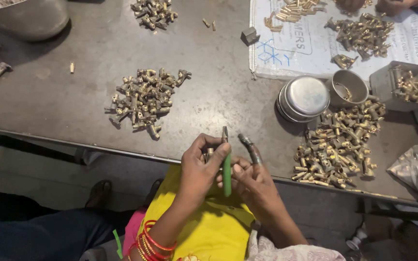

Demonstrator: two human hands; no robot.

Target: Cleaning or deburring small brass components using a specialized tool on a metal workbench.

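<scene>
Head view: at the near edge of a dull grey metal worktop [73, 111], a seated person works over a yellow lap cloth [209, 227]. The left hand [200, 170] is clenched around a small brass fitting [209, 153] and steadies a green-handled tool [226, 166], held upright so its metal tip meets the part. The right hand [250, 178] cups the tool's lower end; whether its grip is closed cannot be told. Taking the stack of round steel tins [303, 98] as landmark: one heap of knobbly brass fittings [143, 99] lies well to its left, a second heap [337, 142] just below-right, both within reach, and an open steel cup [348, 87] touches its right side
</scene>
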